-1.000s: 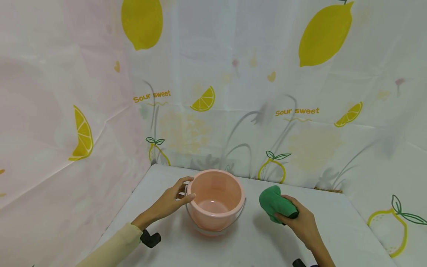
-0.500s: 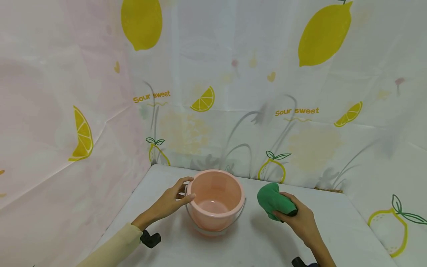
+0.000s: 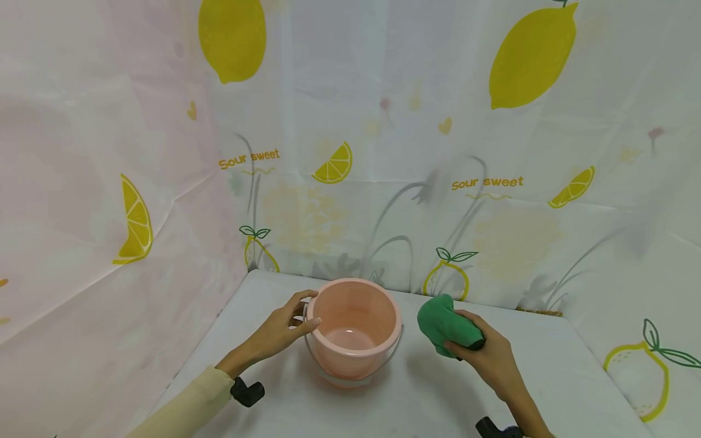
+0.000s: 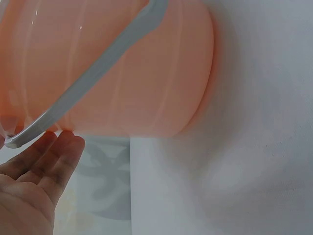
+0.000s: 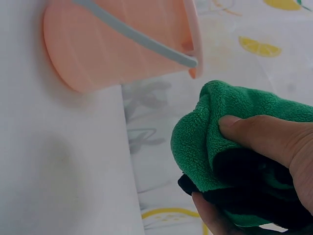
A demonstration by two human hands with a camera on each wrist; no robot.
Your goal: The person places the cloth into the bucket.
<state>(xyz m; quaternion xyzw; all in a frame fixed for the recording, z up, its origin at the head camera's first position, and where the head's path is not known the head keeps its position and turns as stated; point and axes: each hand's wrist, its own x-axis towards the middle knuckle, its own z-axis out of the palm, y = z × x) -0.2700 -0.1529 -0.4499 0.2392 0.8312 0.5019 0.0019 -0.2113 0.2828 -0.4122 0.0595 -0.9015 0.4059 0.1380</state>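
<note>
A pink bucket [image 3: 356,359] with a grey carrying handle [image 4: 83,93] stands upright on the white table. My left hand [image 3: 282,322] holds it at the left side of the rim, thumb over the edge and fingertips against the outer wall. To the right of the bucket, my right hand [image 3: 490,353] grips a bunched green terry cloth [image 3: 446,325] above the table. In the right wrist view the thumb presses the cloth from one side, with black parts [image 5: 244,169] showing among its folds. The inside of the bucket shows only its bare bottom.
The white table [image 3: 547,371] meets a lemon-print curtain [image 3: 378,201] at the back, and the same print hangs on the left and right. A black wrist camera mount [image 3: 247,392] sits on the left wrist.
My right hand has shifted slightly left and up with the green cloth, closer to the bucket. The left hand and the bucket have stayed in place.
</note>
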